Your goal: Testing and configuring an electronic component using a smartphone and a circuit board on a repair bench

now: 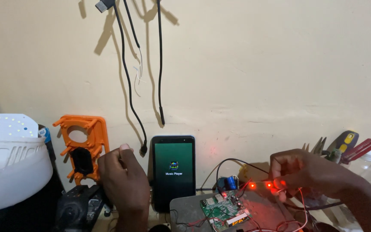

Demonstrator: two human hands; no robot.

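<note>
My left hand (123, 178) is raised at the lower left with its fingers curled, just left of a black smartphone (173, 172) that leans upright against the wall with a lit green screen. What the left hand grips is hidden. My right hand (299, 172) pinches thin wires with small glowing red lights (270, 185) at the lower right. Below it lies a green circuit board (224, 208) with a lit orange display, on a grey plate (185, 208). Red and black wires run off the board.
Black cables (127, 77) hang down the cream wall. An orange plastic frame (82, 146) leans at the left beside a white domed lamp (11, 159). A black tool (78, 208) sits low left. Pliers and screwdrivers with red and yellow handles (348, 148) stand at the right.
</note>
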